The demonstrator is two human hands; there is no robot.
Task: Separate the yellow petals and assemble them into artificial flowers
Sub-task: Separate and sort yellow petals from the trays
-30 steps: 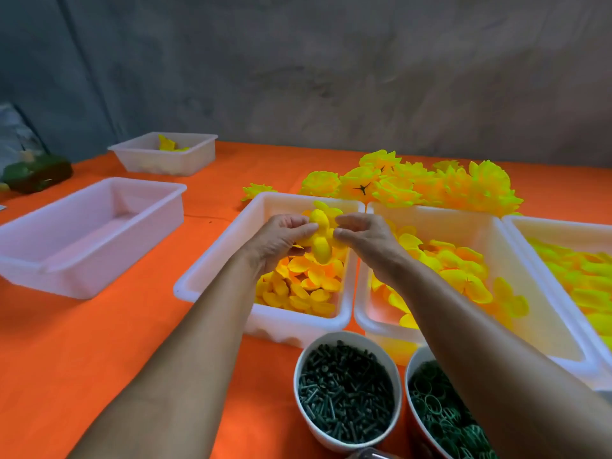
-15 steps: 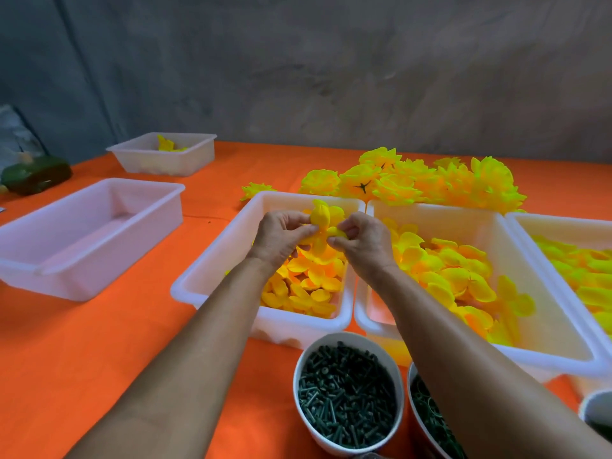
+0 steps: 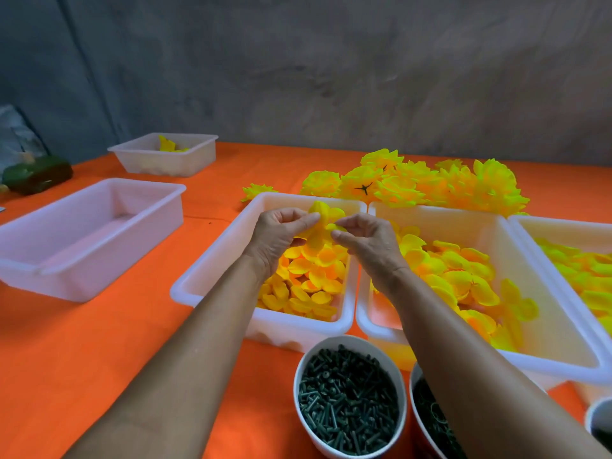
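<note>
From the head camera, both hands meet above the far end of the white petal tray (image 3: 212,279): the left hand (image 3: 276,240) and the right hand (image 3: 369,245) each pinch the same yellow petal cluster (image 3: 323,223), grips closed on it with fingertips nearly touching. Beneath them the tray holds loose yellow-orange petals (image 3: 308,283). Just beside it on the right, a second tray (image 3: 546,356) carries more petals. Finished yellow flowers (image 3: 430,185) lie heaped on the orange table (image 3: 82,342) behind the trays. Near the front edge, a white cup of dark green stems (image 3: 347,405) stands between the forearms. An empty-looking tray (image 3: 89,233) sits well to the left.
</note>
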